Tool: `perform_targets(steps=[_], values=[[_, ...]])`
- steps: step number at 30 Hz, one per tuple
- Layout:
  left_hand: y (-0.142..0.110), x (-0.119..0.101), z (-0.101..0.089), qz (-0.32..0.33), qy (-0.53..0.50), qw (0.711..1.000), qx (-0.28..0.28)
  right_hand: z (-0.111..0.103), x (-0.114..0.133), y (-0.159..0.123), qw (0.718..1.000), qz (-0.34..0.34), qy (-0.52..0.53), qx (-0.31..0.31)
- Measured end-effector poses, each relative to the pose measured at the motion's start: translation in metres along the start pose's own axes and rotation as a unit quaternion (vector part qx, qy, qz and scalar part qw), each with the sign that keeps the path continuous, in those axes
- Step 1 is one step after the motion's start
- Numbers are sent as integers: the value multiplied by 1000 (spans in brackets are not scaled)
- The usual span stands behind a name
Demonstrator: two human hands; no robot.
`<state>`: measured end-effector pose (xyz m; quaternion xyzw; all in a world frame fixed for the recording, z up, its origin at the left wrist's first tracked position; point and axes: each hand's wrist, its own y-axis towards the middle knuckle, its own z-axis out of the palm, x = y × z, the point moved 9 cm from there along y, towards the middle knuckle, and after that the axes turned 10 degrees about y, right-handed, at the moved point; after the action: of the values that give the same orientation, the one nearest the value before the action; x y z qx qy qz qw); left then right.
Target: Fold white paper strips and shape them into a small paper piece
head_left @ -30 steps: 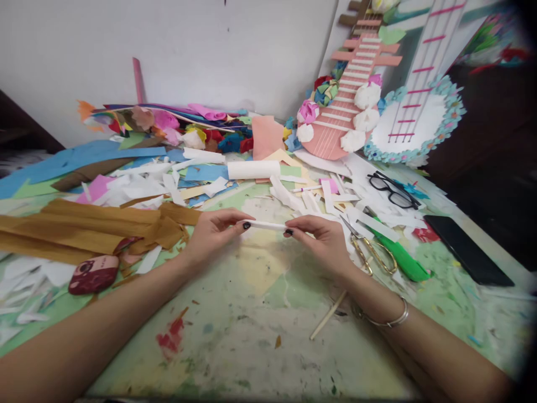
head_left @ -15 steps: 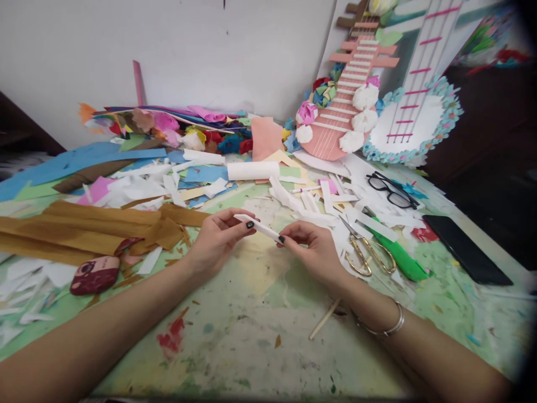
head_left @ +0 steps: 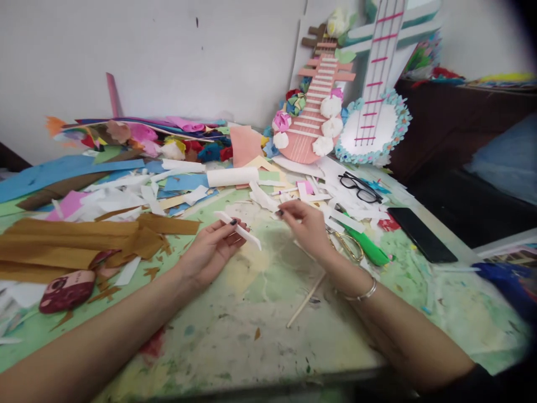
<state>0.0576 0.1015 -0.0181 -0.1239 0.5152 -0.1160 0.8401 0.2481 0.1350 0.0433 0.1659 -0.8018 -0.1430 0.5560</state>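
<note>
My left hand [head_left: 212,249] pinches a short, narrow white paper strip [head_left: 250,238] between thumb and fingers. The strip slants down to the right, and its right end is free. My right hand [head_left: 305,228] is off the strip, a little to its right, with thumb and forefinger pressed together. Whether anything small is between those fingertips cannot be made out. Just behind them lies a crumpled piece of white paper [head_left: 264,196]. Partly hidden by my right hand are gold-handled scissors [head_left: 352,246], and a thin stick [head_left: 306,300] lies below it.
Brown crepe paper [head_left: 75,246] and a dark red pouch-like object [head_left: 67,291] lie left. A white roll [head_left: 232,177] sits behind. Glasses [head_left: 361,187], a green-wrapped item [head_left: 375,249] and a black phone [head_left: 422,234] are right. Paper-decorated instruments [head_left: 312,120] lean against the wall.
My right hand has let go of the strip's right end and moved away to the right. The strip stays in my left hand. The view has turned to the right.
</note>
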Motion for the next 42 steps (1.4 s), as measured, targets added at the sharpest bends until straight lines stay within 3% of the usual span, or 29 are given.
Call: perform_targets(steps=[2, 5, 8, 15, 23, 27, 31, 36, 42], values=[[-2, 2, 5, -17, -1, 1000, 6, -19, -18, 14, 990, 21, -142, -1], [-5, 11, 6, -42, -13, 999, 3, -30, -39, 24, 981, 47, -185, 29], [-6, 20, 5, -58, -27, 998, 12, -27, -49, 23, 978, 59, -192, 54], [-9, 20, 3, -56, -12, 997, 48, -25, -50, 24, 980, 51, -189, 43], [-3, 26, -2, -61, 8, 995, 79, -14, -44, 21, 984, -4, -169, 56], [-3, 27, 0, -67, -1, 994, 89, -19, -47, 24, 993, 0, -107, 41], [-5, 25, 3, -70, -4, 993, 95, -19, -43, 22, 996, 62, 69, 10], [-10, 21, 10, -51, -5, 992, 114, 23, -16, -3, 952, 149, 257, 76], [-19, 13, 22, 12, 66, 987, 149, 57, 1, -32, 940, 179, 262, 123]])
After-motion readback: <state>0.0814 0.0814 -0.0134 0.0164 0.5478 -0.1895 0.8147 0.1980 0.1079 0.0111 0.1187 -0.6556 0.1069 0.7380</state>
